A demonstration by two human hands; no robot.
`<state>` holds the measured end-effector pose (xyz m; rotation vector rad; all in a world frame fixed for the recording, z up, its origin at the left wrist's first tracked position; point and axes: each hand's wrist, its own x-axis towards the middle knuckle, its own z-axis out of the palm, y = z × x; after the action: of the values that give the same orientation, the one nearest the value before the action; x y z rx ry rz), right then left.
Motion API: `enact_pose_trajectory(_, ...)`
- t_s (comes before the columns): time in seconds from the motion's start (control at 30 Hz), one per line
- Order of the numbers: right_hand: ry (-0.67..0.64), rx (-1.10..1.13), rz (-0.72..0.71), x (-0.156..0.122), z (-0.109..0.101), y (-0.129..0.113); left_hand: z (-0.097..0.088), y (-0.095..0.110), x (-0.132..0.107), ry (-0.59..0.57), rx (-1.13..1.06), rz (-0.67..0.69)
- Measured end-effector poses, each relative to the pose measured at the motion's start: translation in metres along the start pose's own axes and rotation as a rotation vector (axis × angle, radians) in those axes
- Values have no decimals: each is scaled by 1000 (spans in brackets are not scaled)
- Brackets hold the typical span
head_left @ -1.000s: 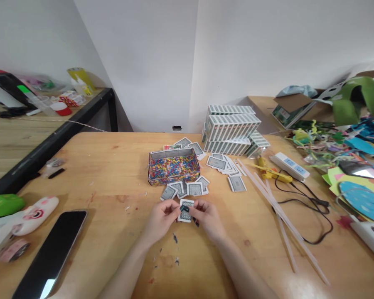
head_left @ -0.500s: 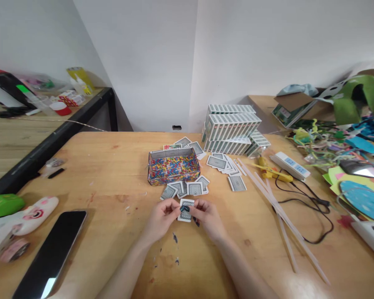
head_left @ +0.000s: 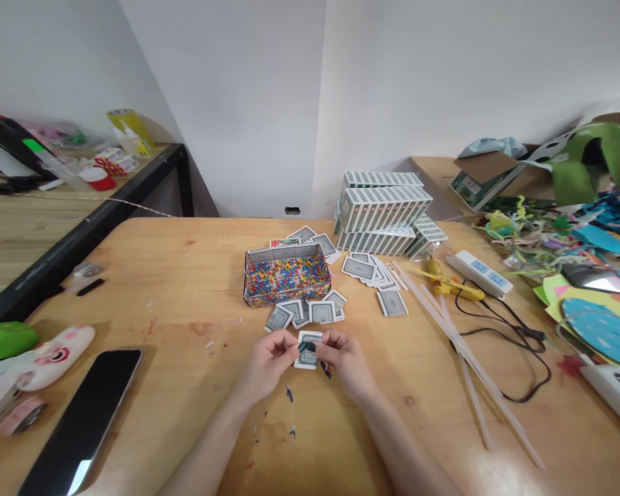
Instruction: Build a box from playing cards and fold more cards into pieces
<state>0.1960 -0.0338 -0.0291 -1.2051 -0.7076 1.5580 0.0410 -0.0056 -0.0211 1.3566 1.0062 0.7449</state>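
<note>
A playing card (head_left: 310, 357), patterned back up, lies upright between my two hands near the table's front middle. My left hand (head_left: 271, 358) pinches its left side, thumb on top. From the right, my right hand (head_left: 345, 358) is closed on the same card, its dark-nailed thumb meeting the left one over the card. Just beyond the fingers, several loose cards (head_left: 322, 312) overlap in front of an open box (head_left: 288, 302) with a colourful speckled lining. Small dark scraps (head_left: 289, 394) lie below the hands.
Stacked card packs (head_left: 385, 207) stand at the back. To the right are a yellow glue gun (head_left: 457, 286), clear glue sticks (head_left: 465, 355), a power strip (head_left: 479, 272) and a black cord. A phone (head_left: 85, 420) and a green object (head_left: 7, 341) lie at left.
Both hands keep their hold on the card with almost no movement. The whole view has shifted very slightly.
</note>
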Motion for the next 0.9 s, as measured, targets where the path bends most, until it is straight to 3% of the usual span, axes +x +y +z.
enact_pose_trajectory(0.7,21,-9,6,-1,-2,2,4,-6,-2,8,46,-5)
enact_pose_trajectory(0.9,28,0,9,-1,-2,2,7,1,-4,11,50,-25)
